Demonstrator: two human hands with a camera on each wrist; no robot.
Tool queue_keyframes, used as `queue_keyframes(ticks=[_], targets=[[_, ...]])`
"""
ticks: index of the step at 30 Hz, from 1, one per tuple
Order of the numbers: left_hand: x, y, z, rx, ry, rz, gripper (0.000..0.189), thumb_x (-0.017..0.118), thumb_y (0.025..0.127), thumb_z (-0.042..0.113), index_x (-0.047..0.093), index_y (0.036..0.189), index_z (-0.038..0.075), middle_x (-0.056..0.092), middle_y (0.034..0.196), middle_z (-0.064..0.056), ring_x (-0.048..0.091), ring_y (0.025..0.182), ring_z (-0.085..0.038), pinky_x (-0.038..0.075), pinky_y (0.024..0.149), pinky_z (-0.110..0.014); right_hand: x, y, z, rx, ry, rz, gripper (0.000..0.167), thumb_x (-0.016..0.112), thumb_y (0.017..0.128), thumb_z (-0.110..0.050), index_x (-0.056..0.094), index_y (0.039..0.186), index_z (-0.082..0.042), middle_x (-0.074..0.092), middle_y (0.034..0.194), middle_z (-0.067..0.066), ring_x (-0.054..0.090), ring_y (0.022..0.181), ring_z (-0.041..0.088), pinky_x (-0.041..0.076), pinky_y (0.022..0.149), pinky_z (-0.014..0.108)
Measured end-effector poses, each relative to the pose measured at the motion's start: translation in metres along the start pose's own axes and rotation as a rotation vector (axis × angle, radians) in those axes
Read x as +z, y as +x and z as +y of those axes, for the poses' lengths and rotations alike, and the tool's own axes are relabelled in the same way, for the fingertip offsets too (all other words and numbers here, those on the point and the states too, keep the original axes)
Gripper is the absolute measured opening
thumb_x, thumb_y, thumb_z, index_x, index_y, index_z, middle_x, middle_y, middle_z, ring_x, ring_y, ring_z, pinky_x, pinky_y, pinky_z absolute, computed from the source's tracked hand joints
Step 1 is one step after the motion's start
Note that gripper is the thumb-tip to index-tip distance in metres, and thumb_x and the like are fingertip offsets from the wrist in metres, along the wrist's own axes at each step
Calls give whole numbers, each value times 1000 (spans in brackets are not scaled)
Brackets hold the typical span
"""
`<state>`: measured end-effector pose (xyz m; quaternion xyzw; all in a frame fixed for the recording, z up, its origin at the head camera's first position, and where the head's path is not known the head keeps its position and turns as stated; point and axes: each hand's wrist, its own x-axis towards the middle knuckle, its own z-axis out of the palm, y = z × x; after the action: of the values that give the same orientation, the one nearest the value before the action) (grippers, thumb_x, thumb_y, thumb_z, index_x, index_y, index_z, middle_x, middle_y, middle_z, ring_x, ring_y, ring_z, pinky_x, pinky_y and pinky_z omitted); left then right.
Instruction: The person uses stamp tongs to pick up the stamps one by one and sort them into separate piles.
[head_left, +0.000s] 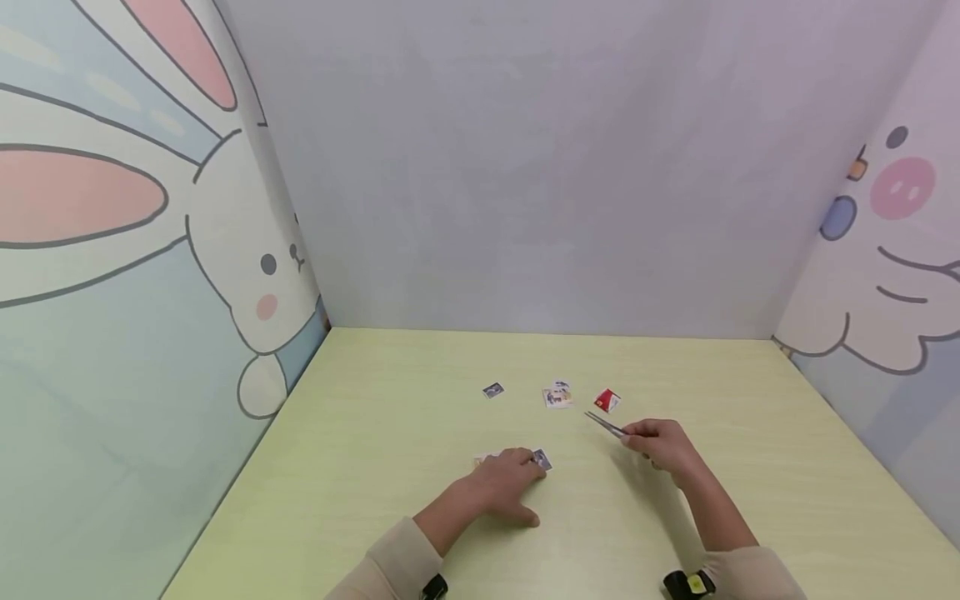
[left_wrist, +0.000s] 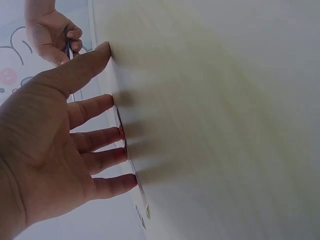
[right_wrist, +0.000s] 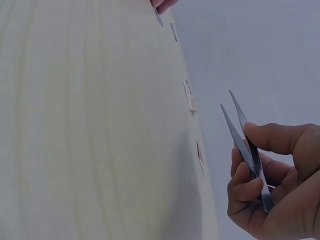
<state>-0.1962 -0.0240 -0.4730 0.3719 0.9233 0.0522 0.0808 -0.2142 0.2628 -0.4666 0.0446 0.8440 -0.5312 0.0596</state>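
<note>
Head view: I saw left hand (head_left: pixel 506 482) spread, fingers extended down at pale piece (head_left: pixel 483 459) and blue-grey piece (head_left: pixel 542 460), latter at its 2 o'clock; exact contact I could not tell. Right hand (head_left: pixel 662 444), apart from left, pinched tweezers (head_left: pixel 606 424), tips parted, aimed at 10 o'clock; red-and-white piece (head_left: pixel 607 401) lay near tips, 2 o'clock. I judged tweezers light, springy, slick; hold point: ridged mid-shanks. I judged pieces thin, near weightless, easily creased; grip point: one edge, light squeeze.
</note>
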Motion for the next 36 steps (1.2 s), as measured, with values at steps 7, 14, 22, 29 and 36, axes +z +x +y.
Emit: queue_keyframes(ticks=[7,14,22,29,36], targets=[[0,1,0,-6,-6,6,63,73,74,49,57,127,19,46,134,-4,39,124,-19,39,95,-36,-1,-2,-1,-13,14,-15,21,62,87,-9,62,101,7,53,73,2,41,61,15,32,48,26],[-1,2,-1,9,0,19,63,74,74,49,57,126,18,46,133,-5,40,124,-20,40,94,-35,-3,-4,1,-13,26,-26,21,62,87,-8,62,102,7,53,74,3,42,64,17,33,49,26],[-3,0,2,1,-9,9,63,74,74,47,57,126,18,47,133,-4,41,123,-19,39,94,-34,-2,-7,3,-10,38,-40,21,61,86,-6,61,103,7,53,74,4,42,63,16,33,50,27],[-2,1,2,-4,-14,-1,63,74,74,48,57,126,18,46,134,-4,40,124,-20,39,95,-34,1,-7,1,-10,53,-53,20,62,86,-5,62,102,8,52,73,4,41,61,16,33,49,27],[-2,2,1,-6,-14,-3,62,74,74,47,57,126,18,46,134,-4,40,124,-20,39,95,-35,4,-5,0,-15,34,-79,19,61,86,-4,62,101,7,52,74,4,41,62,18,32,49,26]])
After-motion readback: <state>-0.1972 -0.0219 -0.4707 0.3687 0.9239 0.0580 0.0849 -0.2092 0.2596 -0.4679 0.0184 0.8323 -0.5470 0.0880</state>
